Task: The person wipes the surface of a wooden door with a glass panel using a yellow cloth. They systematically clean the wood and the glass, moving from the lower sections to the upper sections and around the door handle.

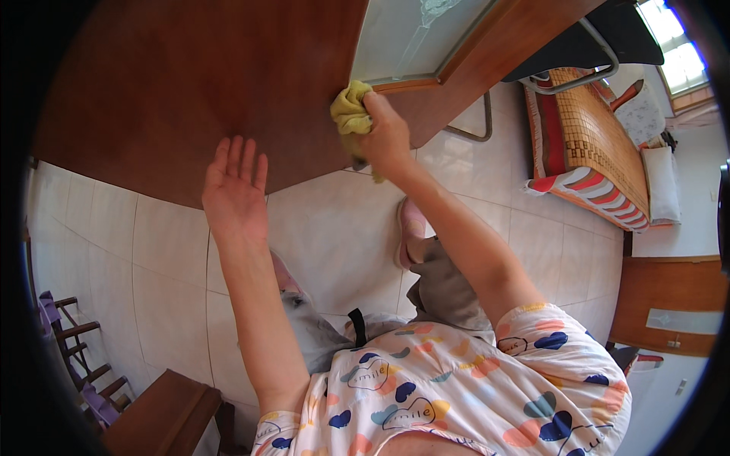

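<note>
My right hand (389, 134) grips a crumpled yellow-green cloth (351, 109). The cloth lies at the lower corner of a frosted glass pane (416, 43) set in a reddish-brown wooden door (171, 74). Part of the cloth hangs below my fingers, slightly blurred. To the left, my left hand (236, 188) holds nothing; its palm faces up and its fingers are apart. Those fingers overlap the lower part of the door in view, and I cannot tell whether they touch it.
Pale floor tiles (331, 228) lie under my feet. On the right stand a black chair (587, 43) with a metal tube frame and a bed (604, 142) with a woven mat. Brown wooden furniture (165, 413) and wooden chairs (80, 330) are at lower left.
</note>
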`<state>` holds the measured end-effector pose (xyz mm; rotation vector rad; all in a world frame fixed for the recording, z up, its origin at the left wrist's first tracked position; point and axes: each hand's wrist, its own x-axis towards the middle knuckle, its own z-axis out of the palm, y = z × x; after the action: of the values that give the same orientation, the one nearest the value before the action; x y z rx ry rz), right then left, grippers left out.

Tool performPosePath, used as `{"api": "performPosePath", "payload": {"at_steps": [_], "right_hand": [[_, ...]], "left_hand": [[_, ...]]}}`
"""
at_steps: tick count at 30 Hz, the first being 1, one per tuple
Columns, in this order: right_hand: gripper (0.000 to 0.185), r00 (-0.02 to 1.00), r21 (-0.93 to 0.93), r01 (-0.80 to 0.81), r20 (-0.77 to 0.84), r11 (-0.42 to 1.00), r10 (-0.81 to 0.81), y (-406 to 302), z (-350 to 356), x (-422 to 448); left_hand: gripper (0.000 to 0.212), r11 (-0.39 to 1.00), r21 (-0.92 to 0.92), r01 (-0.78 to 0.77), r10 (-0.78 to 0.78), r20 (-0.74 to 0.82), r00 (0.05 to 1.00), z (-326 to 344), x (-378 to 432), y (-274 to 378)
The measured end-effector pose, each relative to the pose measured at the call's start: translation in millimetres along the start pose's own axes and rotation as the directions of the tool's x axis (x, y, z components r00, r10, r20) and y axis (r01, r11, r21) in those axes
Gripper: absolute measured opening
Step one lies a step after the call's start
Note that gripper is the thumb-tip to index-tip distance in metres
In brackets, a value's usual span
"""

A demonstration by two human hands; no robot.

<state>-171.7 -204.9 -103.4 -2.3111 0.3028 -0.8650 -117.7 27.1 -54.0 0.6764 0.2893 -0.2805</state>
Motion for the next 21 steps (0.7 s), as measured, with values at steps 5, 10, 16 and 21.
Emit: {"api": "performPosePath", "payload": {"at_steps": [5,10,16,21], "right_hand": [[0.038,0.727,0.297,-0.671,0.445,0.68,0.523,28,20,-22],[0.031,0.484,0.761,-0.642,0.307,0.094,0.82,17,3,-2],[0.035,0.651,0.79,-0.544,0.184,0.283,0.736,0,54,-5],[0.038,0.502,0.632,-0.771,0.533,0.074,0.681,-26,82,-19]], "left_hand": [[0.044,1.0,-0.004,-0.007,0.007,-0.051,0.999,-5,2,13],[0.041,0.996,-0.067,-0.057,0.051,-0.087,0.995,-12,-1,36],[0.037,0.992,-0.116,-0.059,0.048,-0.094,0.994,-20,2,46],[0.035,0.988,-0.142,-0.054,0.041,-0.095,0.995,-26,5,48]]}}
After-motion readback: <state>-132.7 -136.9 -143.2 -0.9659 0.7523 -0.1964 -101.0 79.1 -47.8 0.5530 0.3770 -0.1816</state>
